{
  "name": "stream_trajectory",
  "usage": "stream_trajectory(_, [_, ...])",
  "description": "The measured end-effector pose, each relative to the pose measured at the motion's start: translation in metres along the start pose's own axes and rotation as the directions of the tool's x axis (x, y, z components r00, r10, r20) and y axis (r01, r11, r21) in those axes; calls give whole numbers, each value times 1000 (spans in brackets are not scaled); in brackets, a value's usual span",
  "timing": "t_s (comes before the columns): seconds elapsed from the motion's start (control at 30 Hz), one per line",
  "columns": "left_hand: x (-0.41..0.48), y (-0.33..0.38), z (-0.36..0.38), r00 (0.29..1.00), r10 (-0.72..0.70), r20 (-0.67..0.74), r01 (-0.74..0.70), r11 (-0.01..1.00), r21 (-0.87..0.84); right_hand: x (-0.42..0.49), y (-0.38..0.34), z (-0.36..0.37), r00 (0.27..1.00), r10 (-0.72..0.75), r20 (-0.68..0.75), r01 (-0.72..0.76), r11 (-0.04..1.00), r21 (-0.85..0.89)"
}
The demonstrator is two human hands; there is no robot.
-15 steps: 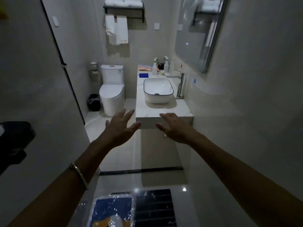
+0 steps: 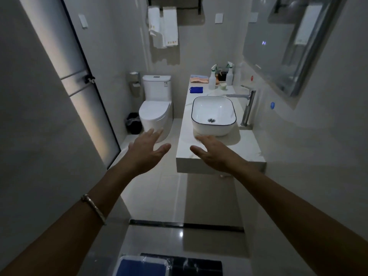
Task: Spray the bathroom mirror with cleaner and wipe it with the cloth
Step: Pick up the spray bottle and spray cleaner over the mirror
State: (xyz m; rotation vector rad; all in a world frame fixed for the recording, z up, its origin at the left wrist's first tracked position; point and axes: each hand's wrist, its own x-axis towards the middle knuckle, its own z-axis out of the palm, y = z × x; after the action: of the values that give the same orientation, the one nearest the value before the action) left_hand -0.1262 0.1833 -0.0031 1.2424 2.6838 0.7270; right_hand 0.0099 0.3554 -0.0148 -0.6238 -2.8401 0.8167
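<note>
The mirror hangs on the right wall above the vanity counter. Two white spray bottles stand at the counter's far end. A small blue cloth lies flat in front of them, near the counter's left edge. Folded orange and blue cloths sit behind it. My left hand and my right hand are stretched out in front of me, fingers spread and holding nothing, at the counter's near end, far short of the bottles and cloth.
A white basin with a tall tap sits on the counter. A toilet and a black bin stand to the left. A dark-framed glass door is on the left; towels hang on the back wall.
The view has moved forward into the bathroom, so the vanity and toilet look closer. Both hands stay outstretched and empty.
</note>
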Motion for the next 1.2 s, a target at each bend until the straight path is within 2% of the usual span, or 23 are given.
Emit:
stream_trajectory(0.3, [69,-8,10,998,-70,6,70,997,-24,86,32,-11,996,-33,83,32,999,12])
stream_trajectory(0.53, [135,-23,12,997,-75,-9,75,997,-28,155,39,-21,993,-62,98,61,998,16])
stream_trajectory(0.7, [201,-40,14,1000,-24,-11,24,1000,-5,221,42,-24,996,-47,81,49,999,-19])
stream_trajectory(0.87, [304,-100,1,997,40,-62,-38,999,28,331,30,-24,998,-54,33,56,997,-50])
stream_trajectory(0.97, [371,-149,-14,997,25,-68,-22,999,39,406,18,-17,999,-35,11,35,999,-5])
stream_trajectory(1.07, [428,-198,-25,999,3,-45,-1,999,51,474,11,-4,998,-5,70,8,999,-40])
stream_trajectory(1.2, [487,-236,-35,999,-37,-18,37,999,31,548,3,7,998,6,58,-6,1000,-11])
